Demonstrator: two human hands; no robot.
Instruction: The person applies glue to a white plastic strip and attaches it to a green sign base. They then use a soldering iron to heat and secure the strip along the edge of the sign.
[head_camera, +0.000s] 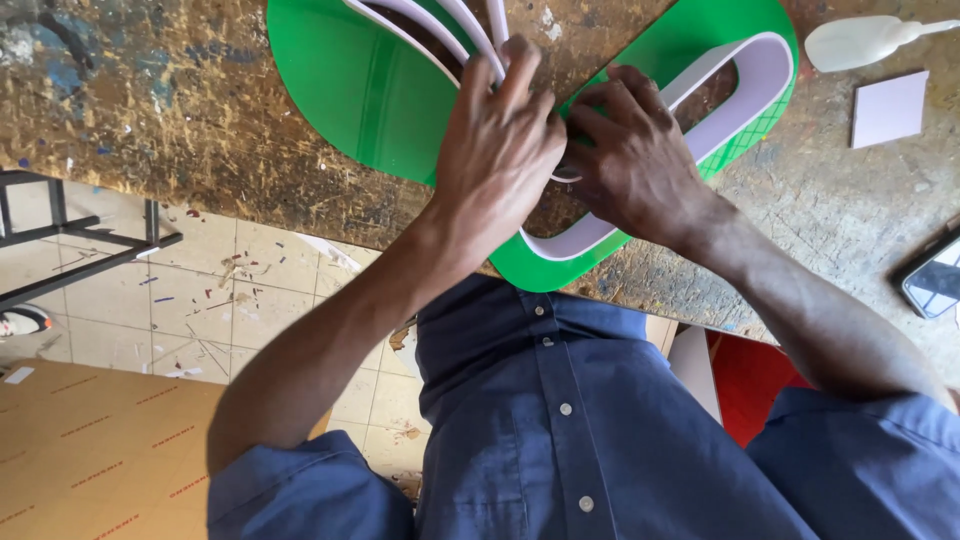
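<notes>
A large green cut-out sheet (350, 90) with a raised white plastic strip rim (765, 75) lies on the worn wooden worktable (170, 110). My left hand (500, 150) presses down on the white strips where they meet near the middle, fingers wrapped over them. My right hand (630, 155) sits just beside it, fingers curled and pinching the white strip at the inner edge of the green shape. What lies under the fingertips is hidden.
A white squeeze bottle (865, 40) and a pale square piece (890, 108) lie at the table's right. A phone (935, 278) rests near the right edge. Below the table are tiled floor with scraps (200, 300), a brown board (90, 450) and a metal frame (70, 250).
</notes>
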